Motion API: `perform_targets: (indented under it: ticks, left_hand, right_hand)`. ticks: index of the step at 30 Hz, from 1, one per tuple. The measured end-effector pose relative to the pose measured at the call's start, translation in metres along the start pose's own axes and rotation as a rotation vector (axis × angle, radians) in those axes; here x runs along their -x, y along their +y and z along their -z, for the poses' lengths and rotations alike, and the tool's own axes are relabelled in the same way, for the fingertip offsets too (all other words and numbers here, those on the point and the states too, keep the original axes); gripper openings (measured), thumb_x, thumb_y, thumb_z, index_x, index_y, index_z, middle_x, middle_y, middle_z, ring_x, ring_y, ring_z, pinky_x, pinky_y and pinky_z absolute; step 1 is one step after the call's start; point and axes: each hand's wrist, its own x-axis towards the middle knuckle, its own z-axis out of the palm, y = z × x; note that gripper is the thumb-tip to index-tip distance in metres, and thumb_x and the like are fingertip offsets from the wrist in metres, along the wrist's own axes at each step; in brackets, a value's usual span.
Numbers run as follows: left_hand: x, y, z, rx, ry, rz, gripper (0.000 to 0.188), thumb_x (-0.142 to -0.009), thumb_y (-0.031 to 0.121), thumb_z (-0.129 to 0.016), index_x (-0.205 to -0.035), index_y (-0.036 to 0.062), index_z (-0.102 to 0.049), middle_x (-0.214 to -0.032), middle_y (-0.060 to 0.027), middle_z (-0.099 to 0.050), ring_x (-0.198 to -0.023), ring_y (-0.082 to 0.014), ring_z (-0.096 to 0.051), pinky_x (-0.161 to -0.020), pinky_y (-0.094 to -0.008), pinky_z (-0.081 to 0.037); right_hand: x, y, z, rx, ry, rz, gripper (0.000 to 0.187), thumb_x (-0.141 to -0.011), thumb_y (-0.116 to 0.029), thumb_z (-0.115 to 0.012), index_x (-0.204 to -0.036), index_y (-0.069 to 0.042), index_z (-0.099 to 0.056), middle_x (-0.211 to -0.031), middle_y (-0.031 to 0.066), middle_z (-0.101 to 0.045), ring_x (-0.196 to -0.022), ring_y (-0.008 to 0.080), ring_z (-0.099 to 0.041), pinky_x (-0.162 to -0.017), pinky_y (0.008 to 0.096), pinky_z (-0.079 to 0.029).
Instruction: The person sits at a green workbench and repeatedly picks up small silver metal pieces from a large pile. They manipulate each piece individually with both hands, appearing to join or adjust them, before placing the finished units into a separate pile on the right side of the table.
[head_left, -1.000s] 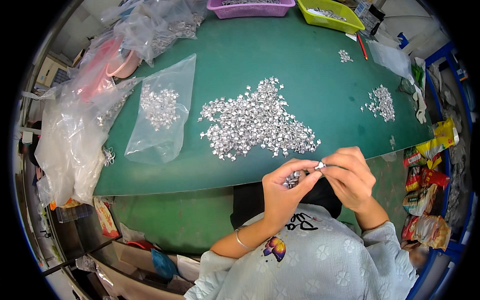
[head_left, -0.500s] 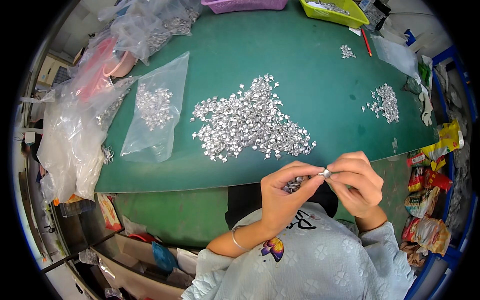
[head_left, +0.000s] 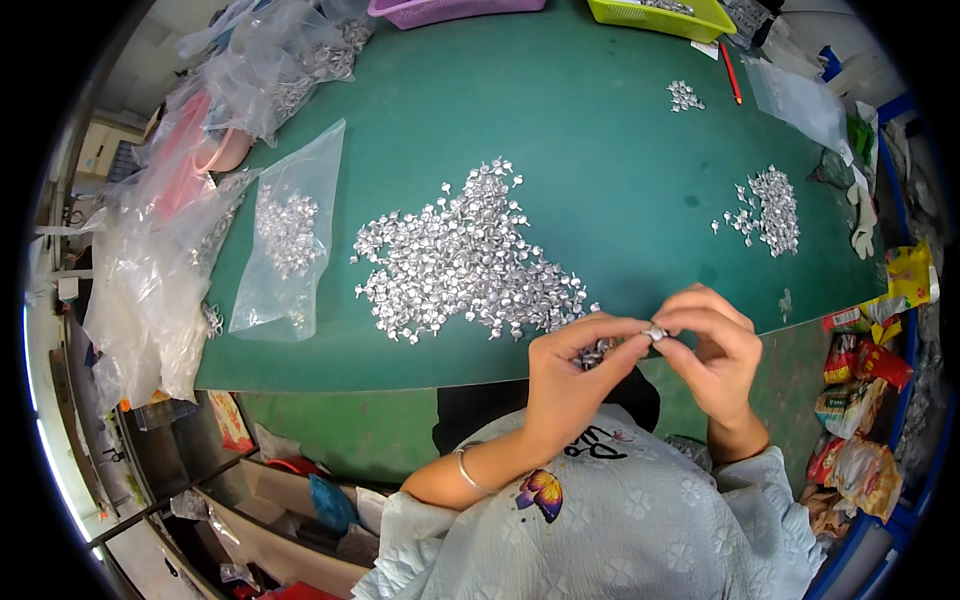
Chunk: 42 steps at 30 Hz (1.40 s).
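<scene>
My left hand (head_left: pixel 580 372) is curled round several small silvery metal pieces (head_left: pixel 594 352), and its thumb and forefinger reach toward my right hand. Between the fingertips of both hands sits one small round metal piece (head_left: pixel 656 334), its shiny face up. My right hand (head_left: pixel 720 350) pinches that piece with thumb and forefinger. Just beyond the left hand, a large pile of the same small metal pieces (head_left: pixel 460 255), each a round head with a short stem, lies on the green table (head_left: pixel 600 140).
Smaller piles of metal pieces lie at right (head_left: pixel 775 212) and far right (head_left: pixel 684 96), near a red pencil (head_left: pixel 731 73). A clear bag of pieces (head_left: pixel 287 235) rests at left beside more plastic bags (head_left: pixel 145 300). Purple (head_left: pixel 455 12) and yellow-green baskets (head_left: pixel 665 20) stand at the back.
The view has shifted slightly, so the table's piles sit further left in the picture. My right fingers have closed in and changed their hold on the small metal piece.
</scene>
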Motion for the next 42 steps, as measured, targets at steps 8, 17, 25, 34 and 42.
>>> perform_targets:
  ticks: [8,17,25,34,42]
  left_hand:
    - [0.019,-0.058,0.031,-0.114,0.115,0.244,0.021,-0.091,0.015,-0.049,-0.097,-0.0009,-0.062,-0.058,0.007,-0.04,-0.051,-0.0009,-0.033,-0.043,-0.0179,-0.025]
    - [0.029,-0.054,0.052,-0.498,0.154,0.19,0.022,-0.091,0.008,-0.045,-0.103,-0.0051,-0.058,-0.056,0.0011,-0.044,-0.052,-0.0038,-0.038,-0.046,-0.0202,-0.031]
    - [0.033,-0.058,0.084,-0.26,0.391,0.122,0.02,-0.092,0.011,-0.044,-0.096,-0.0031,-0.058,-0.054,0.0026,-0.045,-0.047,-0.0032,-0.036,-0.043,-0.0196,-0.028]
    - [0.04,-0.055,0.109,-0.05,0.487,0.104,0.021,-0.094,0.011,-0.042,-0.099,-0.0025,-0.057,-0.054,0.0049,-0.039,-0.048,-0.0014,-0.031,-0.042,-0.0181,-0.025]
    - [0.044,-0.05,0.125,-0.457,0.303,0.13,0.012,-0.085,0.005,-0.054,-0.092,0.0,-0.063,-0.051,-0.0012,-0.047,-0.046,-0.003,-0.036,-0.041,-0.021,-0.028]
  right_hand:
    - [0.007,0.088,0.079,0.828,0.386,-0.075,0.009,-0.073,0.003,-0.063,-0.081,0.001,-0.06,-0.081,0.01,-0.061,-0.072,0.0218,-0.057,-0.064,0.0294,-0.045]
    - [0.001,0.083,0.065,0.896,0.25,-0.002,0.017,-0.075,-0.005,-0.062,-0.091,-0.001,-0.061,-0.094,0.012,-0.059,-0.09,0.0283,-0.053,-0.083,0.0364,-0.04]
    - [-0.006,0.048,-0.077,0.549,-0.689,0.389,0.053,-0.066,-0.02,-0.07,-0.115,-0.013,-0.052,-0.126,0.0081,-0.045,-0.119,0.0284,-0.04,-0.095,0.0432,-0.033]
    - [-0.049,0.093,-0.084,0.653,-0.468,0.52,0.023,-0.073,-0.013,-0.061,-0.095,-0.006,-0.057,-0.104,0.0089,-0.053,-0.103,0.027,-0.05,-0.085,0.0409,-0.04]
    - [-0.07,0.073,-0.08,0.73,-0.135,0.219,0.022,-0.07,0.0,-0.064,-0.09,-0.003,-0.058,-0.097,0.0095,-0.056,-0.093,0.0277,-0.052,-0.078,0.0369,-0.039]
